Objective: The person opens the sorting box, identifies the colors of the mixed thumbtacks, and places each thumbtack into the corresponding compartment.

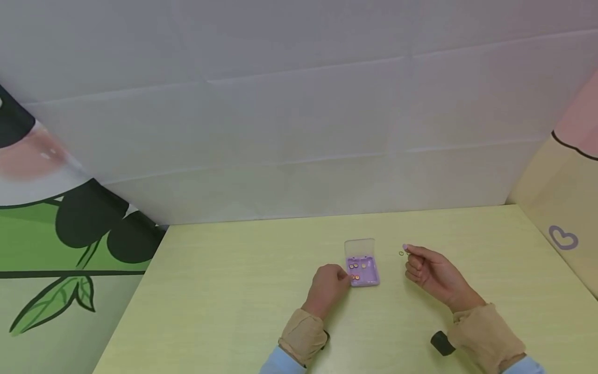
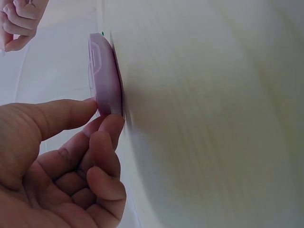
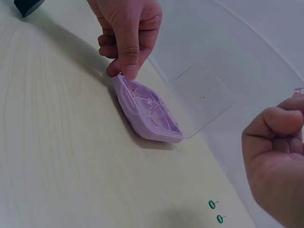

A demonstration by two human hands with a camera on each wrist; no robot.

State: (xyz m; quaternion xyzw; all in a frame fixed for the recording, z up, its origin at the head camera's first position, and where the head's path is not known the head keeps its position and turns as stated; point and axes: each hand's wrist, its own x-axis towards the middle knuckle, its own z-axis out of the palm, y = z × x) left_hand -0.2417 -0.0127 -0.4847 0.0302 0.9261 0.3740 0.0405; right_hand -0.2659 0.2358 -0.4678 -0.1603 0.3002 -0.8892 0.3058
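Note:
A small lilac box (image 1: 371, 271) lies on the table with its clear lid (image 1: 359, 248) raised. Several small round studs (image 1: 356, 265) sit in its compartments. My left hand (image 1: 329, 288) pinches the box's near left corner; in the left wrist view, the thumb (image 2: 71, 113) is on the upper edge and a fingertip lower down. Right of the box and raised over the table, my right hand (image 1: 434, 275) pinches a tiny pale stud earring (image 1: 405, 246) between thumb and forefinger. In the right wrist view its pin and flat head (image 3: 299, 89) show at the frame's edge.
Two green ring-shaped studs with pins (image 3: 212, 204) lie on the table beneath the right hand. The pale table (image 1: 224, 296) meets a white sheet (image 1: 289, 130) at its back edge. A black wrist device (image 1: 442, 343) is by the right cuff.

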